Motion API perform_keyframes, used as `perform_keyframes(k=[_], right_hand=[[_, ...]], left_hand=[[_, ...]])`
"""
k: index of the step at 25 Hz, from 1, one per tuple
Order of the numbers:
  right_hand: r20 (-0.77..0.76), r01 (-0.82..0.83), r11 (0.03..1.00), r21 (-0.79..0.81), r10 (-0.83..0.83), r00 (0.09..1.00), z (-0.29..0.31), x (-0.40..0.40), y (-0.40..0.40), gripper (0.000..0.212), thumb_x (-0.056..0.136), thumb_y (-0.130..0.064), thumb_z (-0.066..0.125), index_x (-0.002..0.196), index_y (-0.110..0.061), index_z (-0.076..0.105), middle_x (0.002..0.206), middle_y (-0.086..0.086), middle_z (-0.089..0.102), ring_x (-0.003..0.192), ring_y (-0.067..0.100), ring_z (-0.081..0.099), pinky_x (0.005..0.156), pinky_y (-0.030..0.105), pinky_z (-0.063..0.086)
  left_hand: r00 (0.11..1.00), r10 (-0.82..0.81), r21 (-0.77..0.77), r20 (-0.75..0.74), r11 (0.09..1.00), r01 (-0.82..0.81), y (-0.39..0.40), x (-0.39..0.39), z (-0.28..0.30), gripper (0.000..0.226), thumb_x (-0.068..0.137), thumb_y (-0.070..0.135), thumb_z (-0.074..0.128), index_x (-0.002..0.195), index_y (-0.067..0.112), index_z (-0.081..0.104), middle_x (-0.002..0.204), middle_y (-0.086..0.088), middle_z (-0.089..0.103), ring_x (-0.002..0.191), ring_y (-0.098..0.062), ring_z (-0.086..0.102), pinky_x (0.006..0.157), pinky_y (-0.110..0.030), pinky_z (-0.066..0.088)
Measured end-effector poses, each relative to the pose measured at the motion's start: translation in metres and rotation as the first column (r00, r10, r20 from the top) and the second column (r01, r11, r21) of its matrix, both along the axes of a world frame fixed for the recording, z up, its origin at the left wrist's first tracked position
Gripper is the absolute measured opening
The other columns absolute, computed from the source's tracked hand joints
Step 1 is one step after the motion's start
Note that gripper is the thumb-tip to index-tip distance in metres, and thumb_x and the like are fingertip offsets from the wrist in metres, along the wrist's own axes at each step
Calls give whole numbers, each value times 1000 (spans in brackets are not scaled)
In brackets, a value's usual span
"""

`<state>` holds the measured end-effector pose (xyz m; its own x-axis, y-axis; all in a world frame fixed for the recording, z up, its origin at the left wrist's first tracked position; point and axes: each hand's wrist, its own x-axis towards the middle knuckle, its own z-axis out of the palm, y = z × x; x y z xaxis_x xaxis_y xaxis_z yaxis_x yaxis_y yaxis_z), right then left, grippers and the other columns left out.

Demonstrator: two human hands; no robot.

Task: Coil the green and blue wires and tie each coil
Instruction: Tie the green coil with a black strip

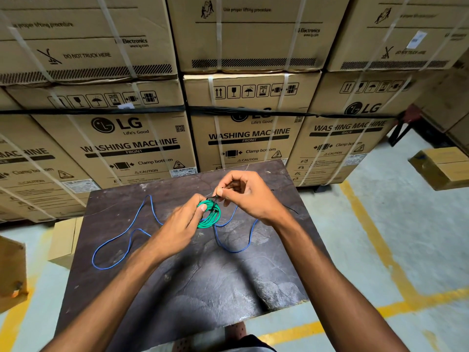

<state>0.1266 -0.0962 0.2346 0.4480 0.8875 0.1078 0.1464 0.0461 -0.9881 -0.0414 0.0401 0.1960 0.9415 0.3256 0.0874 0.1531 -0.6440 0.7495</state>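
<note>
While the coiled green wire is held just above the middle of the dark, scuffed wooden tabletop, the head view shows the tying step under way: the left hand grips the near-left side of the coil with its fingers curled round the bundled loops, and the right hand, just beyond the coil, pinches a thin black tie between thumb and fingertips at the coil's far edge. The tie appears to cross the loops at that point, though how far it is wrapped or twisted is too small to tell. A second thin black strand lies on the board to the right of the coil. The long blue wire lies loose and uncoiled on the same board, sprawling in open curves to the left of the coil, passing beneath it and looping out to its right

To finish this step well, the left hand should probably keep the loops squeezed together so none springs free, while the right draws the tie snug around all the strands before closing it. A slack tie would likely let the coil fan open. The blue wire is not yet started, so roughly half the task looks to remain
</note>
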Motion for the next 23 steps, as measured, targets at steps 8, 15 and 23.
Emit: perform_keyframes(k=[8, 15, 23], right_hand=[[-76, 147, 985, 89, -141, 987, -1, 5, -3, 9, 94, 12, 62, 90, 4, 65, 86, 25, 68, 73, 20, 64, 63, 27, 57], [-155, 159, 981, 111, -141, 978, -4, 9, -3, 14, 92, 5, 65, 84, -7, 67, 88, 23, 69, 73, 18, 66, 64, 28, 57], [-147, 152, 986, 70, -141, 979, 0, 10, 2, 9, 93, 10, 66, 89, 2, 67, 84, 20, 70, 74, 24, 65, 64, 31, 57]], left_hand=[[1000, 2, -21, -7, 1000, -2, 3, 6, 6, 27, 106, 39, 32, 85, 25, 43, 77, 7, 49, 75, -16, 45, 73, -39, 37], [989, 103, -236, 105, 969, -76, 0, 13, 12, 29, 105, 29, 39, 84, 15, 54, 74, 8, 53, 71, -8, 47, 73, -31, 39], [989, 84, 125, 122, 987, -99, -1, 12, 10, 22, 107, 31, 31, 94, 24, 47, 101, 6, 53, 93, -14, 48, 83, -37, 38]])
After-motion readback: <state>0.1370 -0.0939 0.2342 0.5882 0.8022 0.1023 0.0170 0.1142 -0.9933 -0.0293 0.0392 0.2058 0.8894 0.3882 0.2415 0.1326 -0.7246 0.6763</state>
